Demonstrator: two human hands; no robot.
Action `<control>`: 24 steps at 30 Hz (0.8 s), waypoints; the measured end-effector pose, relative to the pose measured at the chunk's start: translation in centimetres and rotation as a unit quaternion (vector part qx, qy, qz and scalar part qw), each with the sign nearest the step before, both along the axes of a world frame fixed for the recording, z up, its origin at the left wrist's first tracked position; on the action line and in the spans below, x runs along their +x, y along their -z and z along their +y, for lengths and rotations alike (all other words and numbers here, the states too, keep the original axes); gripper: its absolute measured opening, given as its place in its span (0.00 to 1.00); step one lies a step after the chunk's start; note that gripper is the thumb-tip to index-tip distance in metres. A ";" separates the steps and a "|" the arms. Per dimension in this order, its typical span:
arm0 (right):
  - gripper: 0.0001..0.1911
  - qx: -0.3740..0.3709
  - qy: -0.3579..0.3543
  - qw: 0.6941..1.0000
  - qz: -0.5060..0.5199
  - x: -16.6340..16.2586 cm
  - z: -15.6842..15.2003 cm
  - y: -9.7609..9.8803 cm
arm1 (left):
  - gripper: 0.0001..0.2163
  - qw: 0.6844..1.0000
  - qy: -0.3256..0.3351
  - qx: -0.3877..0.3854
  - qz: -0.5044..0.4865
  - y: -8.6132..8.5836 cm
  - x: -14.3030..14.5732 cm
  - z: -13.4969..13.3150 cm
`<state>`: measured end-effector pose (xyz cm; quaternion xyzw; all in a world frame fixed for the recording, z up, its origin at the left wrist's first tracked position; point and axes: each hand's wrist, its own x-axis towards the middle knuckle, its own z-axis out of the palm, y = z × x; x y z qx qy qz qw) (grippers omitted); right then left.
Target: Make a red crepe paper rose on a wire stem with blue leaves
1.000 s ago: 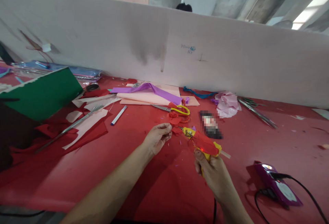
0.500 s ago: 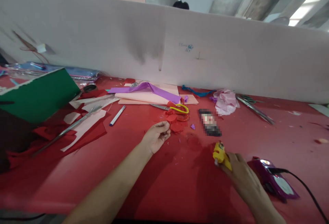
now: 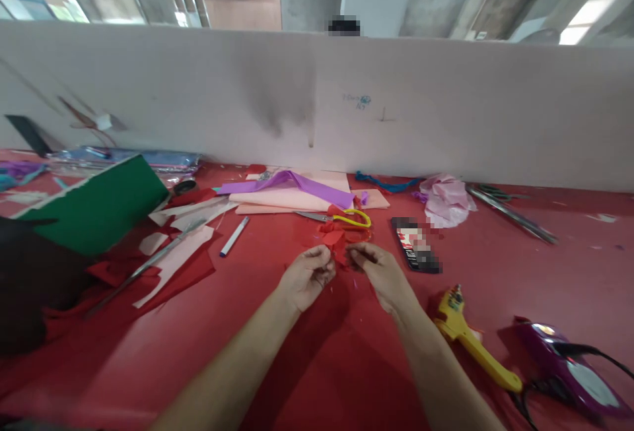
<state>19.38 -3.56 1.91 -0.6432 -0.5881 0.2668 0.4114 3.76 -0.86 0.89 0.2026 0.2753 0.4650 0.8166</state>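
Observation:
My left hand (image 3: 307, 278) pinches a small folded piece of red crepe paper (image 3: 337, 239) between thumb and fingertips, just above the table. On the other side of the paper, my right hand (image 3: 382, 277) has its thumb and fingers closed at the right edge. The fingers partly cover the paper, so its full shape is hidden. Right behind it lie scissors (image 3: 365, 218) with a yellow handle. A yellow glue gun (image 3: 470, 338) rests on the table to the right of my right forearm, its nozzle pointing away from me.
A phone-like black object (image 3: 415, 246), partly blurred, lies right of my hands. Further right sits a purple device (image 3: 569, 368) with a black cable. Purple (image 3: 312, 187) and peach paper (image 3: 257, 205), a marker (image 3: 234, 236) and a green board (image 3: 113, 203) lie behind and left. A white partition (image 3: 198, 88) closes the back.
My right hand has let go of the glue gun, leaving it on the table, and has moved left to the red paper. My left hand keeps its pinch.

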 end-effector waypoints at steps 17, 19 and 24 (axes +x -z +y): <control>0.07 -0.068 0.124 0.926 -0.350 5.4 1.9 3.4 | 0.11 1.000 0.005 -0.006 0.005 0.3 -0.2 0.2; 0.11 -0.067 0.131 0.923 -0.356 5.3 2.2 3.3 | 0.11 1.000 -0.001 -0.014 0.002 0.3 -0.2 0.1; 0.07 -0.068 0.129 0.929 -0.340 4.6 2.4 3.0 | 0.11 1.000 -0.010 -0.029 -0.006 0.5 0.0 0.1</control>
